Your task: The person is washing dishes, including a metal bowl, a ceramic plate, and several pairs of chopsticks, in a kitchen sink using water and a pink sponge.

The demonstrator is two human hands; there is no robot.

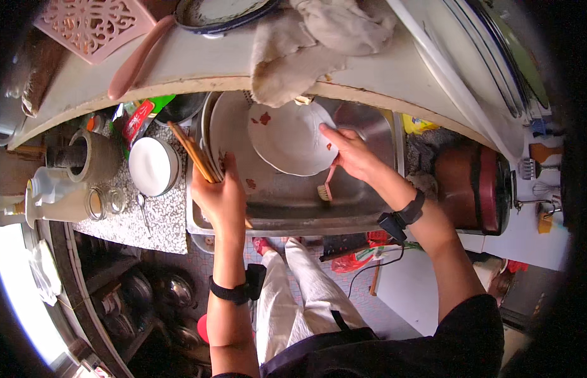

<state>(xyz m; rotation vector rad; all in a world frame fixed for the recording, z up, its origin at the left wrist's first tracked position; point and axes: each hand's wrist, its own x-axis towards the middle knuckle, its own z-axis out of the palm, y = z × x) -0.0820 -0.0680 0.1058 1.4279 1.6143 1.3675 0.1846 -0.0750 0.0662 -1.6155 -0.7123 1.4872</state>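
Several wooden chopsticks [189, 149] stick out of my left hand [220, 196], which is closed around them over the sink's left side. Right beside that hand is a large white dish [229, 125] with red flower marks; whether my fingers also grip its rim cannot be told. My right hand [355, 153] pinches the right rim of a white bowl [289, 139], thumb on the inside. This bowl is tilted and overlaps the large dish in view. Just below my right hand, a pink-handled scrub brush [324, 191] is in the stainless steel sink [364, 193].
A cloth [293, 56] hangs over the edge of the shelf [203, 61] above the sink. Left of the basin stand stacked white bowls [153, 166], a spoon [142, 208], a stone mortar [92, 156] and glass jars [97, 203]. A dark red container [468, 189] stands to the right.
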